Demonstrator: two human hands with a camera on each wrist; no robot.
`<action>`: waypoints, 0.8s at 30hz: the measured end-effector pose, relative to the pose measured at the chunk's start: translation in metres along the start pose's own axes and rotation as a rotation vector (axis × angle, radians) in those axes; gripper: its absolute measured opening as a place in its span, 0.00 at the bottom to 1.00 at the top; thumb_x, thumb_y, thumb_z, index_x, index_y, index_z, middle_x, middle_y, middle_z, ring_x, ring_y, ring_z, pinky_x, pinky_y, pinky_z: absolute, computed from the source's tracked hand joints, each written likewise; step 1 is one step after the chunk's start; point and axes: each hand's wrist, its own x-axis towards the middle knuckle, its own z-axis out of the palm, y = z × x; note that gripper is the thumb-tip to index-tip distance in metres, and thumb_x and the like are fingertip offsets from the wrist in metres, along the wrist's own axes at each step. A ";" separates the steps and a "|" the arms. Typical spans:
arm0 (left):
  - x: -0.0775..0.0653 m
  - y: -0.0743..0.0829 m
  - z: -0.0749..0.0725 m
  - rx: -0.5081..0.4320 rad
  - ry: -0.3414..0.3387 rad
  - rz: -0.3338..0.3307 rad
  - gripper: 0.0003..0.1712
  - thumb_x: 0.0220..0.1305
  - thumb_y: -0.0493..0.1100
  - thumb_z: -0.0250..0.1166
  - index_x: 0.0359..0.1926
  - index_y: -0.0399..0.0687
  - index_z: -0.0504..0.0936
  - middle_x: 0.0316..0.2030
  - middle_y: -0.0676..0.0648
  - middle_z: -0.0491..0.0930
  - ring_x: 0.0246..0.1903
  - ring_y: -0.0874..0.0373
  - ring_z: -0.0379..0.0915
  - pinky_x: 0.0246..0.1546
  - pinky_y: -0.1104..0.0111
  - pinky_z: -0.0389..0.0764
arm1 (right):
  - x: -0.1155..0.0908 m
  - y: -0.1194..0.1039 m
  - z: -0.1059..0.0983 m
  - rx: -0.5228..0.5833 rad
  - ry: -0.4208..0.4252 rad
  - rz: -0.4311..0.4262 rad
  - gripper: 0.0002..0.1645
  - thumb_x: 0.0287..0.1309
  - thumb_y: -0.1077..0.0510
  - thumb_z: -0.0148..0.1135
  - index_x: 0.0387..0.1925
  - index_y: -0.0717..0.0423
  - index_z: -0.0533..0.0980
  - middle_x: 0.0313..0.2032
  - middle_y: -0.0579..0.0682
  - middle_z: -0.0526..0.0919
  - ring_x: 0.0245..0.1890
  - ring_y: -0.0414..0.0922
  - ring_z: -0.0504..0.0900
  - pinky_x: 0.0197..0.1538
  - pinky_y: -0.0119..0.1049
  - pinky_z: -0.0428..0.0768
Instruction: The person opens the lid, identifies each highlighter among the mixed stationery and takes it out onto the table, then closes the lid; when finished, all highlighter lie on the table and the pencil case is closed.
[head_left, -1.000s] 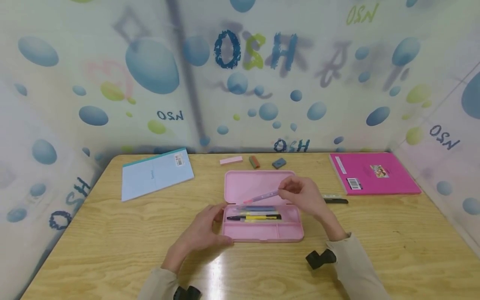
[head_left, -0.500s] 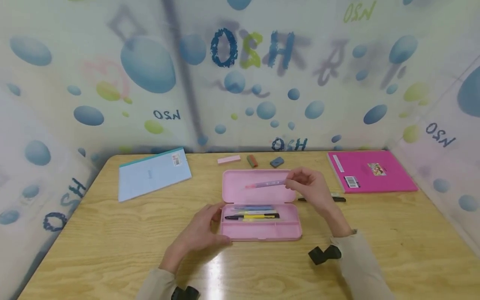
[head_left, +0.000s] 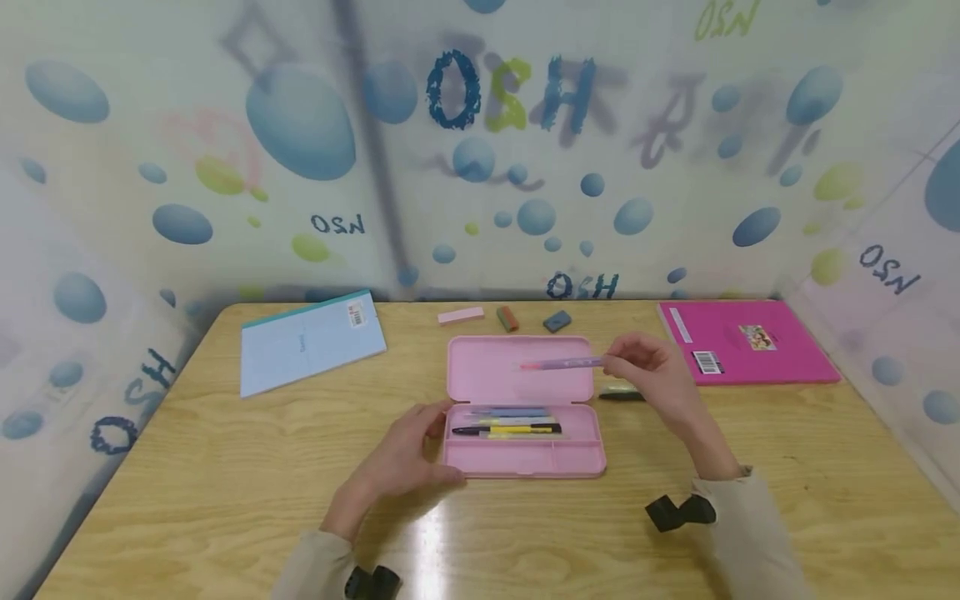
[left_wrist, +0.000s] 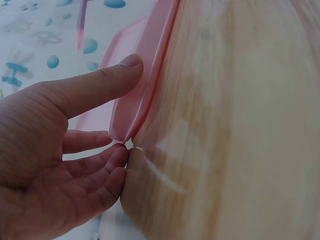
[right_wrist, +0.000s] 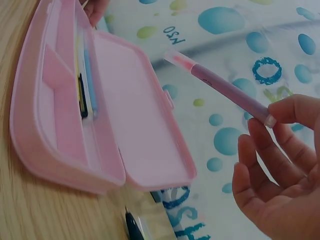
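A purple pen with a pink tip under a clear cap is pinched by its end between the thumb and forefinger of my right hand. It lies nearly level above the raised lid of the pink pencil case; the right wrist view shows the pen apart from the case. My left hand holds the case's left end, thumb at the front wall and fingers at the back corner. Inside the case's rear compartment lie several pens, among them a black and yellow pen; the front compartments hold nothing visible.
Behind the case lie a pink strip-like block, a green and orange eraser and a blue-grey eraser. A light blue notebook is at left, a magenta book at right. A black pen rests right of the case.
My right hand has moved right and slightly up with the purple pen, lifting it from just above the pen compartment to in front of the lid. My left hand stays on the case.
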 end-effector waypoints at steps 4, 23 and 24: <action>0.000 0.000 0.000 0.002 0.002 -0.015 0.52 0.40 0.48 0.80 0.67 0.46 0.67 0.48 0.49 0.74 0.46 0.57 0.68 0.51 0.57 0.73 | -0.004 0.003 -0.011 0.013 0.035 -0.002 0.02 0.59 0.68 0.61 0.35 0.65 0.77 0.29 0.43 0.83 0.30 0.39 0.82 0.40 0.28 0.81; -0.001 0.002 -0.001 -0.001 -0.003 -0.031 0.50 0.42 0.49 0.80 0.67 0.48 0.67 0.49 0.49 0.73 0.47 0.55 0.68 0.51 0.57 0.72 | -0.031 0.016 -0.066 0.046 0.064 0.011 0.05 0.59 0.71 0.60 0.36 0.61 0.78 0.31 0.44 0.85 0.32 0.37 0.83 0.37 0.27 0.80; -0.001 0.002 -0.001 -0.001 -0.002 -0.030 0.50 0.42 0.49 0.80 0.67 0.47 0.67 0.49 0.49 0.73 0.46 0.55 0.68 0.51 0.57 0.72 | -0.033 0.017 -0.068 0.032 0.066 0.015 0.05 0.59 0.70 0.60 0.36 0.61 0.78 0.31 0.44 0.85 0.32 0.37 0.83 0.37 0.27 0.80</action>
